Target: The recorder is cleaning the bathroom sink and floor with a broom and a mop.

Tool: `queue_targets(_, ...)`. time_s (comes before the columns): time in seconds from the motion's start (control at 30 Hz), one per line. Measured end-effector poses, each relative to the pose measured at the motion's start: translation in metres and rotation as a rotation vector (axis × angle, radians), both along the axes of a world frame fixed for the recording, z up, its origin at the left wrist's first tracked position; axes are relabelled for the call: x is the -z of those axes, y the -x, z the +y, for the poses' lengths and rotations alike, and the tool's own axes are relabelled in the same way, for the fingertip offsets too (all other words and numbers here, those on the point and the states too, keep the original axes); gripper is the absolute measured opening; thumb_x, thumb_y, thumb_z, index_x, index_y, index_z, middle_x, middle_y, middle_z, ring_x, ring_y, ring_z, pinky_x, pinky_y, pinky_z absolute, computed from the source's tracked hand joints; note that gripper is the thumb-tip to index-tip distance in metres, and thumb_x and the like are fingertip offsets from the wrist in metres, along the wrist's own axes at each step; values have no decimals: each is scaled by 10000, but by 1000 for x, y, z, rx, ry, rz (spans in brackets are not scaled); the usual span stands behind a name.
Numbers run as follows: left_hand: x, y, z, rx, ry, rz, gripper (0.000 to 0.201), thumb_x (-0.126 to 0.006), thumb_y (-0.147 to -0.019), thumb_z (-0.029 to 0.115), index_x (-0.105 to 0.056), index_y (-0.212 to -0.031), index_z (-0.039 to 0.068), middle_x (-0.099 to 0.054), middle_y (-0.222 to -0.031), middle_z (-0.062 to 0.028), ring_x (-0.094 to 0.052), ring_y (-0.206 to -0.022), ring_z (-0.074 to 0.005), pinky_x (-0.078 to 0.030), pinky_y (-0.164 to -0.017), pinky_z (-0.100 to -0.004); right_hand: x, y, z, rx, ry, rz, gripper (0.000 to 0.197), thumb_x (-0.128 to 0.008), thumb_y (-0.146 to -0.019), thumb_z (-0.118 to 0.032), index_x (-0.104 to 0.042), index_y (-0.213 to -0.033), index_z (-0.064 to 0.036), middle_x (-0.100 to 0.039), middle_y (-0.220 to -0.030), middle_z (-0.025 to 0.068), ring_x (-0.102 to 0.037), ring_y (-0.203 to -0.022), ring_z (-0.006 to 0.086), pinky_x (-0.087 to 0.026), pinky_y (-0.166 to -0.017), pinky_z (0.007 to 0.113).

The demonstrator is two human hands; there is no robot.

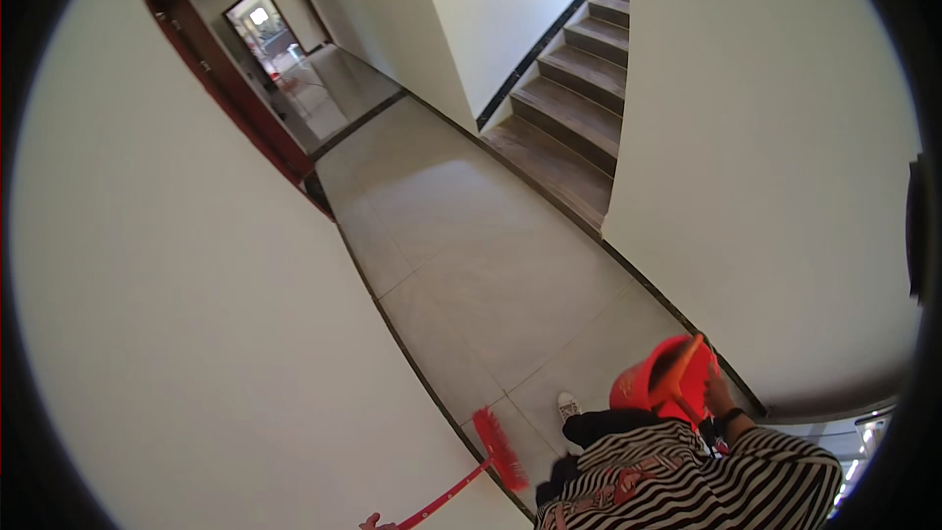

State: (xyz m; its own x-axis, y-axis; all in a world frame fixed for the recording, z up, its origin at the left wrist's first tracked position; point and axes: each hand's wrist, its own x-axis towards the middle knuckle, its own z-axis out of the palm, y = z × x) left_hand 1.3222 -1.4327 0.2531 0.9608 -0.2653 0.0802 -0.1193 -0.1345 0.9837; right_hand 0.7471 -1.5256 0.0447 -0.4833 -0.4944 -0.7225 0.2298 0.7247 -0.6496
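Observation:
At the bottom edge, my left hand (pixel 376 522) is only partly in view, its fingers closed around the red handle of a broom (pixel 446 501). The broom's head, with red bristles (pixel 500 449), hangs out over the floor in front of me. On my right side, my right hand (pixel 718 395) grips a red bucket (pixel 638 388) at its near right side. An orange-red piece like a dustpan (pixel 677 373) sticks up out of the bucket. How my right fingers wrap around is partly hidden.
A tiled corridor (pixel 461 226) runs ahead between white walls with dark skirting. A brown door (pixel 211 69) stands on the left. Stairs (pixel 569 108) rise on the right. A bright doorway (pixel 263 27) lies at the far end. My shoe (pixel 568 405) is on the tiles.

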Motion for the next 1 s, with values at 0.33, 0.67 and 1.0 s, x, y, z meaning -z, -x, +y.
queue_targets(0.33,-1,-110,-185,-74,-35,-103,355,-466,-844,275,-532,-820,-73,-395,-554,-32,-394,-533,-128,-364,-540,-264,-40,-108,-189,113,-1,52,532,-479,-703,-630,-438,-719,-100,-338,-462,-29,-314,-329,85,-270,-300,243)
queue_targets(0.67,14,-182,-451,102,-61,-47,329,-493,-835,278,-598,-783,-30,-376,-513,-5,-338,-469,-104,-296,-436,-244,-63,-166,-294,349,-67,170,513,-512,-699,-609,-451,-677,-100,-323,-444,-48,-286,-318,71,-222,-290,214)
queue_targets(1.0,-95,-42,-757,657,-7,77,215,-411,-853,168,-442,-690,31,-516,-713,-67,-311,-431,-54,-285,-443,-183,-117,-143,-416,493,-166,18,501,-502,-708,-605,-440,-716,-108,-317,-436,-55,-272,-314,71,-236,-298,230)
